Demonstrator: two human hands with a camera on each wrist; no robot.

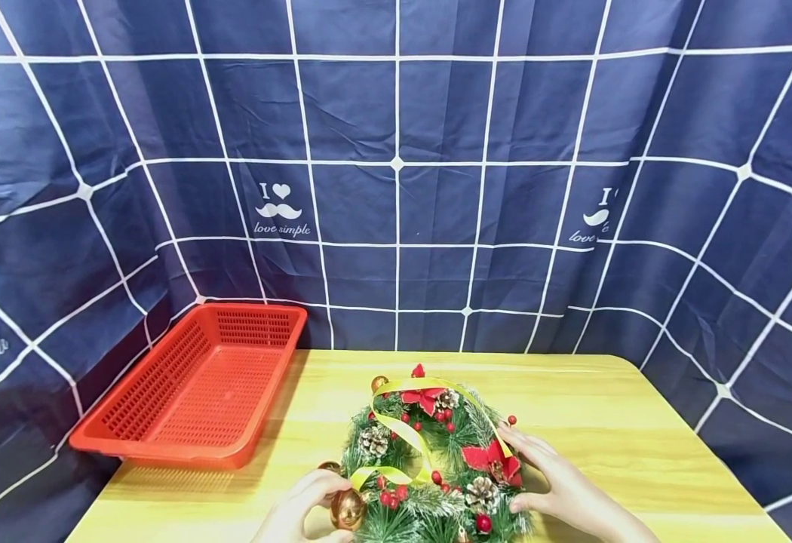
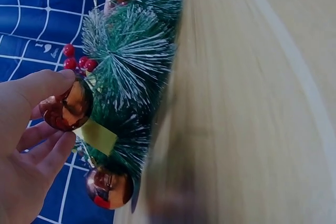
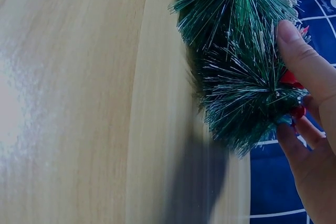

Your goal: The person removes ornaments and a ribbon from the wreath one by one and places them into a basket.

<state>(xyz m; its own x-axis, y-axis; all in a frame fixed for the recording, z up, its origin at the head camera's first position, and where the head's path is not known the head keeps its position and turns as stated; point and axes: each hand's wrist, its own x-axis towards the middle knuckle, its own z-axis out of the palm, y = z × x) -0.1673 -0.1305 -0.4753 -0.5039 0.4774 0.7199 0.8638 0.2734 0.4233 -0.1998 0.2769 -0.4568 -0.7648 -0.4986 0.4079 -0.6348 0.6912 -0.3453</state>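
Wreath (image 1: pixel 460 434), ribbon (image 1: pixel 403 430) across it, basket (image 1: pixel 165 450) left, curtain (image 1: pixel 437 204) behind

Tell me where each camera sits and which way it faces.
Head: on the head, facing forward and down at the wreath, red basket and blue cloth; left hand and right hand show.
Left wrist: on that wrist, facing the copper ball its hand pinches and the wreath's side; left hand shows.
Right wrist: on that wrist, facing the wreath's edge and table; right hand shows.
Both wrist views share the wreath, table and cloth.
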